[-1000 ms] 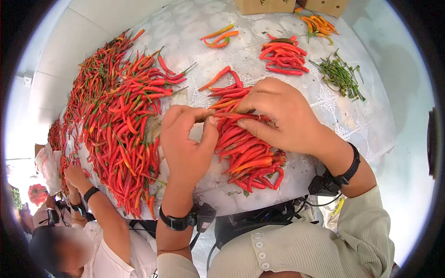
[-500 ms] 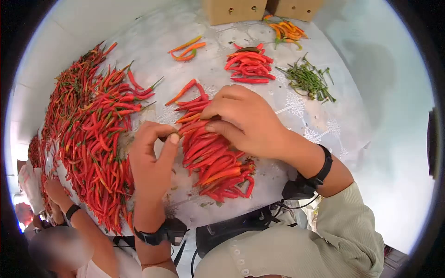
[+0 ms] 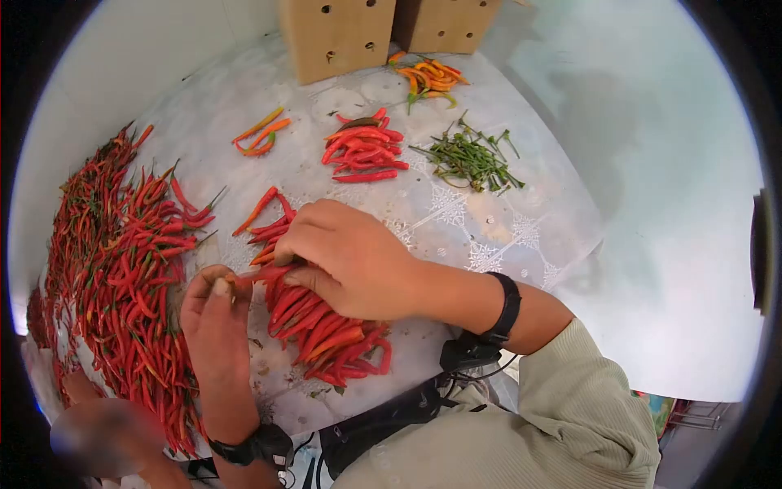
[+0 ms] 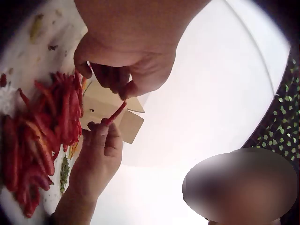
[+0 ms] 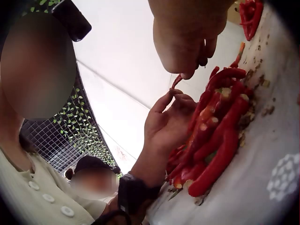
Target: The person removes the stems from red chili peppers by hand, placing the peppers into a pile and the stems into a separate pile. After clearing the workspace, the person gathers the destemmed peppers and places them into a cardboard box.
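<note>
A red chili pepper point(image 3: 262, 275) spans the gap between my two hands. My left hand point(image 3: 218, 342) pinches one end of it between thumb and forefinger. The thumb and fingers of my right hand point(image 3: 350, 261) grip the other end. In the left wrist view the slim red chili pepper point(image 4: 116, 114) runs from fingertips to fingertips. Under and beside the right hand lies a pile of red chilies point(image 3: 309, 326), a few of them orange; in the right wrist view several in this pile point(image 5: 220, 136) show pale cut-looking ends without stems. The right hand hides part of the pile.
Left of the hands spreads a large heap of stemmed chilies point(image 3: 134, 285). Farther back lie a small red bunch point(image 3: 364, 147), green stems point(image 3: 472, 159), orange chilies point(image 3: 432, 79) and a few loose ones point(image 3: 262, 138). Cardboard boxes point(image 3: 338, 37) stand behind. Another person's arm point(image 3: 79, 387) reaches in at left.
The head view has turned, so the table's contents sit farther left and lower. The left hand's fingertips stood a little apart from the right's half a second ago; a chili now bridges them.
</note>
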A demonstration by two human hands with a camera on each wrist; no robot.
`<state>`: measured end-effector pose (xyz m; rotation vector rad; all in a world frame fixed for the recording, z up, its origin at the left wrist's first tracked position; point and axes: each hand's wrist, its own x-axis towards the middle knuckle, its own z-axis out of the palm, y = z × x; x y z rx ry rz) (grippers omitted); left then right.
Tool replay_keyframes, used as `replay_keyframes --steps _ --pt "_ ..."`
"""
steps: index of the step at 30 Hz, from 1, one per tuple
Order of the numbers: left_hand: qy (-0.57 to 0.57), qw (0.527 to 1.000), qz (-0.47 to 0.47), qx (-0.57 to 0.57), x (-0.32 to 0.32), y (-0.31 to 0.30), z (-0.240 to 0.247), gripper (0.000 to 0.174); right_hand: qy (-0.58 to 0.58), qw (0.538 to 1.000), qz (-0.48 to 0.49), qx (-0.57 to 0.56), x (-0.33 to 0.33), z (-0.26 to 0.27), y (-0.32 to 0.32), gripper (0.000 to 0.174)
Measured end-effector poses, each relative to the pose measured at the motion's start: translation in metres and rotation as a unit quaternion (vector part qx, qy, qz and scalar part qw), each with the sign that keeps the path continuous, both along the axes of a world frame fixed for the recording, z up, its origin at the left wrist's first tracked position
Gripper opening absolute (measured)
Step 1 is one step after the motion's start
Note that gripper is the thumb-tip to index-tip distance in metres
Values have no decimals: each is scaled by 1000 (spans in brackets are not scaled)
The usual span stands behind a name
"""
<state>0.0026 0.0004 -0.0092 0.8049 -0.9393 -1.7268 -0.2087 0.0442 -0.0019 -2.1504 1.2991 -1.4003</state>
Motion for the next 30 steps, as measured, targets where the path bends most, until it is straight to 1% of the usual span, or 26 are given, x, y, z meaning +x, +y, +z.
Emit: replay_keyframes --steps 2,3,5,6,9,12,15,18,21,24,27,30 --pt "105 993 -37 26 7 -6 4 20 7 1000 -8 2 -3 0 -1 22" --pt "100 995 -30 -1 13 -10 3 20 10 1000 -11 4 -4 0 -1 20" --pt "89 994 -17 -57 25 -19 3 21 5 1000 -4 -13 -8 0 -2 24" --pt "64 996 -4 -60 27 -21 2 19 3 1000 0 -22 -9 1 -3 25" --pt "-24 996 69 -56 18 -12 -5 19 67 998 14 -12 -9 0 -1 26" --pt "-128 980 105 -113 4 2 -1 19 104 994 25 -15 -12 -3 0 27" --pt "-200 956 60 -207 7 4 0 18 49 998 -4 -27 -11 3 1 30" --pt "-260 916 -55 -302 4 12 14 19 -2 998 40 -44 -7 8 3 31" --pt "-263 894 -44 -359 -5 21 13 21 -27 992 95 -84 -3 2 7 30" --pt "-250 909 -47 -331 -3 20 13 23 -54 988 113 -94 1 -2 8 27" --pt "-260 903 -71 -336 -2 18 14 21 -40 990 105 -87 3 -2 10 25" --pt "-263 909 -73 -315 -5 21 18 18 34 993 74 -88 -5 6 10 20"
